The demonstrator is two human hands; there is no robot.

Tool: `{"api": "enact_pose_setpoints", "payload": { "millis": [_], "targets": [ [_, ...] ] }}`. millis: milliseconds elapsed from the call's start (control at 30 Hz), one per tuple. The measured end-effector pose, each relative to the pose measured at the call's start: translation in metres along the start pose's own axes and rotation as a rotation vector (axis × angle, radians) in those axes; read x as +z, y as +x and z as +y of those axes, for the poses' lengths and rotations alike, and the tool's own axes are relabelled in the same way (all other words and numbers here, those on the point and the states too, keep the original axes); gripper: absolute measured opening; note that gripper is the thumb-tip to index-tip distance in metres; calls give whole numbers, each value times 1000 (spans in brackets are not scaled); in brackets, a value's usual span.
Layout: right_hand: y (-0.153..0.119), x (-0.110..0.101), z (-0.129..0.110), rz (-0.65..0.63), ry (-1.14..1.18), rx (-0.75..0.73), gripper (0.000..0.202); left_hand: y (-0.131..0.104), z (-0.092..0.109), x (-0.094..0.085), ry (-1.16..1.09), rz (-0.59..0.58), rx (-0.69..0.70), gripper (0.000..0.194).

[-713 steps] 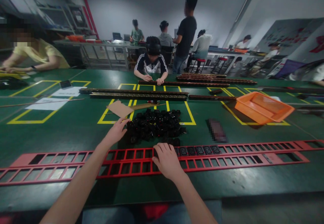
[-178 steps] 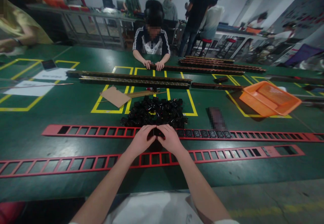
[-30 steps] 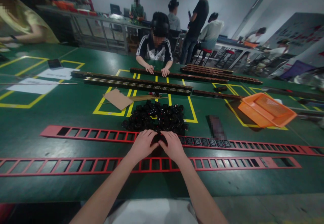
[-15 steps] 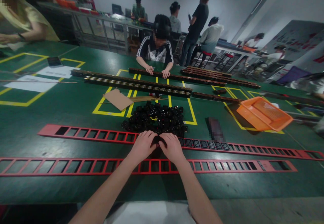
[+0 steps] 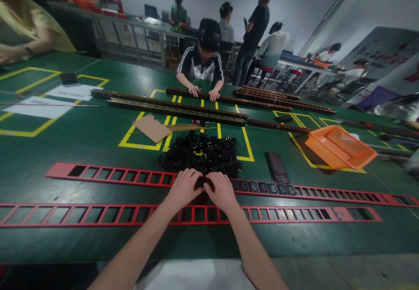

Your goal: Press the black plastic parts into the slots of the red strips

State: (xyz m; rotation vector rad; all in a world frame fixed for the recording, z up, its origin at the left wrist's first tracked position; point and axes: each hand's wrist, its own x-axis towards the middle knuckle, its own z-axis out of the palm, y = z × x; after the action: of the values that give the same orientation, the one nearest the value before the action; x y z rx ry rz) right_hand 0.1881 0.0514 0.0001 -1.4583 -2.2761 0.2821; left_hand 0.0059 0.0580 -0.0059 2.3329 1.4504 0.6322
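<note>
My left hand (image 5: 186, 186) and my right hand (image 5: 221, 188) meet over the far red slotted frame (image 5: 108, 173). Their curled fingers close round a small black power socket (image 5: 203, 181), mostly covered by the fingers. Just right of my right hand, several black power sockets (image 5: 263, 188) sit in a row in that frame's openings. A heap of black sockets (image 5: 206, 150) lies directly beyond my hands. Beneath my wrists a second red slotted frame (image 5: 124, 215) runs along the table, its openings showing green.
An orange tray (image 5: 340, 148) tilts at the right, and a dark blurred object (image 5: 277, 167) lies nearer. Cardboard (image 5: 152, 128) and long dark rails (image 5: 176, 108) lie beyond the heap. A co-worker (image 5: 201, 63) across the table has both hands on a rail.
Both hands stay at nearly the same spot on the far red frame, with very slight finger movement. The whole view has shifted a little.
</note>
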Motion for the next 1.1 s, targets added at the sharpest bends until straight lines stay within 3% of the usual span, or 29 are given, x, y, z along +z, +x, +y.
{"api": "enact_pose_setpoints", "payload": {
  "millis": [100,200,300,400,533,700,1100],
  "targets": [
    [0,1,3,40,52,-9,20,-1,0,1,-2,3,-1,33],
    [2,-2,14,160,106,-5,22,-2,0,1,7,8,12,34],
    [9,-12,35,280,49,80,22,-3,0,0,13,9,21,33],
    [20,-23,60,322,-26,183,24,-3,0,0,3,2,17,31],
    [36,-33,83,282,-129,290,29,-2,0,-1,-13,-9,7,32],
    [47,-28,94,230,-247,350,34,-2,0,-1,-19,-4,6,33],
    [47,-21,104,185,-93,436,21,-2,1,-3,-6,-18,2,32]
  ]
}}
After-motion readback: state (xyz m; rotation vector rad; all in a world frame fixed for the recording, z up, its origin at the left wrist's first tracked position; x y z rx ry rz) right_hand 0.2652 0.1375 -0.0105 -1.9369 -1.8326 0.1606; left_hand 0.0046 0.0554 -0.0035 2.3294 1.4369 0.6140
